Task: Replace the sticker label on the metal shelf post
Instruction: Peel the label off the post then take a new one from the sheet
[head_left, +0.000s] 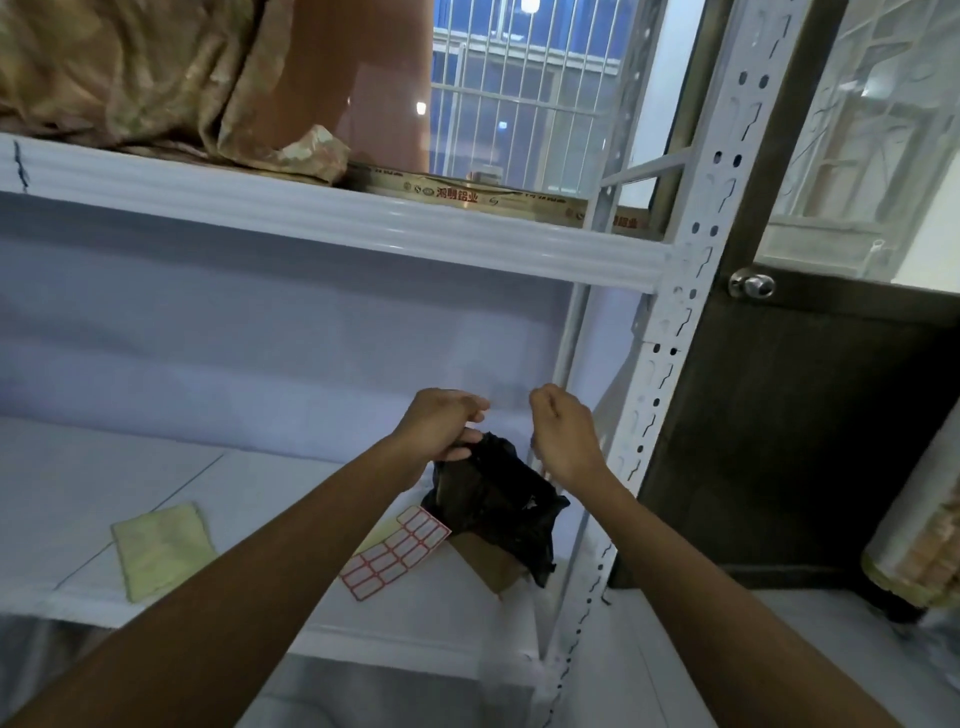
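Presently, both hands are raised over the lower shelf (156, 467), close beside the white perforated metal shelf post (670, 332). The left hand (441, 426) has its fingers curled down onto the top of a crumpled black plastic bag (498, 499), apparently pinching its edge, likely to hold it open as a place for waste. The right hand (563, 434) is loosely closed with fingertips pinched together just above the bag; whether it holds a peeled scrap cannot be told, as nothing shows between the fingers. No sticker is visible on the post. A sheet of red-bordered blank labels (397, 553) lies flat on the shelf just left of the bag, within easy reach. A folded yellow cloth (163, 548) lies further left, well apart, presumably for wiping. In my judgement the fresh label is not yet applied.
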